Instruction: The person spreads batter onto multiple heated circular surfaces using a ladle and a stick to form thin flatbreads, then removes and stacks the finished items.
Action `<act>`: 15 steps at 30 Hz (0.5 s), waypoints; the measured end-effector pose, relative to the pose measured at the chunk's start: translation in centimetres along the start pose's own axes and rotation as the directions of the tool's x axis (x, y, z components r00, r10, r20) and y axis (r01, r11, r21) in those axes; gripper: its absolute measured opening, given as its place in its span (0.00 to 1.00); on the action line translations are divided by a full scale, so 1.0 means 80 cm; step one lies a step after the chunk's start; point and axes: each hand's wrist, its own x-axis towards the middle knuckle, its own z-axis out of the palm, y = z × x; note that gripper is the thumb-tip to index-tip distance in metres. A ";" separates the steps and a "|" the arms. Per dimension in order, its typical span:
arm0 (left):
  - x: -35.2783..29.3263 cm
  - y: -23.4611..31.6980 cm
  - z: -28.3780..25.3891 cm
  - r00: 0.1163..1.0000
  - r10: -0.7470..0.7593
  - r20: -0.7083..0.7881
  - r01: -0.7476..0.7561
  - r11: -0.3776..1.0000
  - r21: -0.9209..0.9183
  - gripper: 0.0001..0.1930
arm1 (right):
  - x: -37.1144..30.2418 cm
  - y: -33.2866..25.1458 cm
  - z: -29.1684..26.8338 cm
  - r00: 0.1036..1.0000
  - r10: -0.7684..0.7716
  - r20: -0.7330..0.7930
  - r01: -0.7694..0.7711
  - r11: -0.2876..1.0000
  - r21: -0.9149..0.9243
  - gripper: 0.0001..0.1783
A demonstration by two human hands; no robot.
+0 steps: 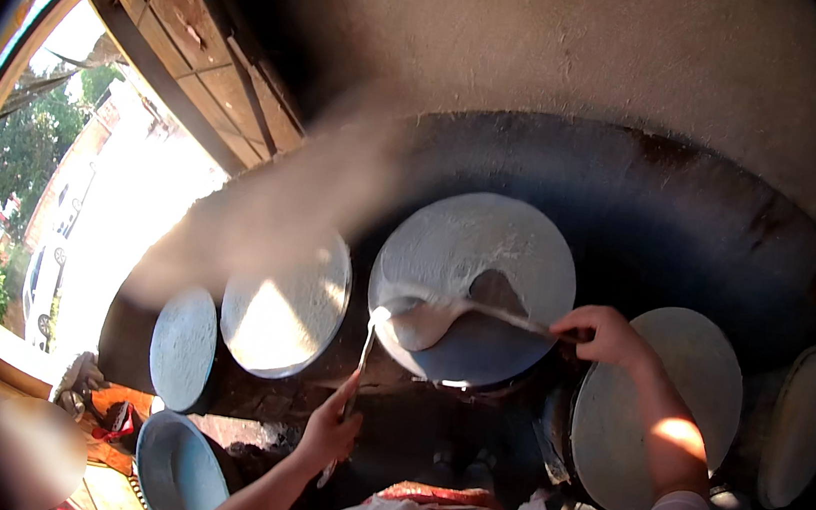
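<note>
Before me stands a large round pan [516, 363] with a pale, wrinkled layer on its surface and a dark patch near the middle. My right hand [610, 336] is closed on the end of a long handle, coming in from the right. This ladle [420, 325] has a broad, rounded, pale end held over the pan's near left part. My left hand [331, 431] grips a slim long-handled tool [366, 346], upright at the pan's near left edge. The pale tip of that tool meets or overlaps the ladle's end; I cannot tell whether they touch.
More round pale-topped pans stand in the dark curved stove: one left [286, 312], a smaller one [183, 348] far left, one right [657, 414] under my forearm. A pale disc [798, 428] stands far right. A blue basin [181, 476] sits lower left. Steam drifts above the left pans.
</note>
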 end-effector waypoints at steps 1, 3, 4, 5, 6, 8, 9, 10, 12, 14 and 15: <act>0.012 -0.002 -0.004 1.000 -0.007 0.016 0.007 1.000 -0.002 0.34 | 0.007 0.019 0.007 0.982 -0.019 -0.187 0.020 1.000 0.003 0.23; 0.050 0.016 0.014 0.998 0.041 0.039 -0.042 0.999 0.027 0.34 | 0.017 0.031 0.028 0.866 -0.261 -0.426 0.186 0.960 -0.211 0.23; 0.038 0.008 0.018 0.996 0.058 0.064 -0.056 0.998 -0.032 0.34 | 0.003 0.023 0.054 0.864 -0.346 -0.365 0.227 0.916 -0.331 0.22; 0.034 0.008 0.010 0.990 0.110 0.086 -0.103 0.991 -0.081 0.34 | -0.008 0.005 0.080 0.841 -0.444 -0.310 0.276 0.844 -0.459 0.22; 0.010 0.009 -0.010 0.982 0.158 0.103 -0.148 0.984 -0.094 0.34 | -0.031 -0.020 0.106 0.866 -0.413 -0.281 0.210 0.812 -0.545 0.21; -0.029 0.028 -0.065 0.961 0.255 0.109 -0.236 0.959 -0.157 0.33 | -0.096 -0.051 0.174 0.874 -0.306 -0.378 0.081 0.858 -0.508 0.20; -0.038 0.033 -0.088 0.932 0.347 0.108 -0.328 0.931 -0.160 0.33 | -0.118 -0.052 0.204 0.848 -0.226 -0.479 0.039 0.929 -0.369 0.18; -0.032 0.048 -0.093 0.938 0.343 0.049 -0.323 0.917 -0.235 0.33 | -0.098 -0.052 0.232 0.801 -0.147 -0.580 0.054 0.983 -0.174 0.19; -0.006 0.081 -0.090 0.946 0.322 0.042 -0.290 0.895 -0.338 0.34 | -0.015 -0.075 0.328 0.767 0.105 -0.633 0.239 0.869 0.433 0.22; -0.010 0.086 -0.096 0.918 0.393 0.063 -0.324 0.831 -0.453 0.34 | 0.089 -0.143 0.370 0.869 0.288 -0.402 0.151 0.620 0.770 0.19; -0.012 0.094 -0.097 0.899 0.428 0.098 -0.322 0.794 -0.516 0.34 | 0.145 -0.136 0.403 0.843 0.313 -0.438 0.186 0.593 0.783 0.20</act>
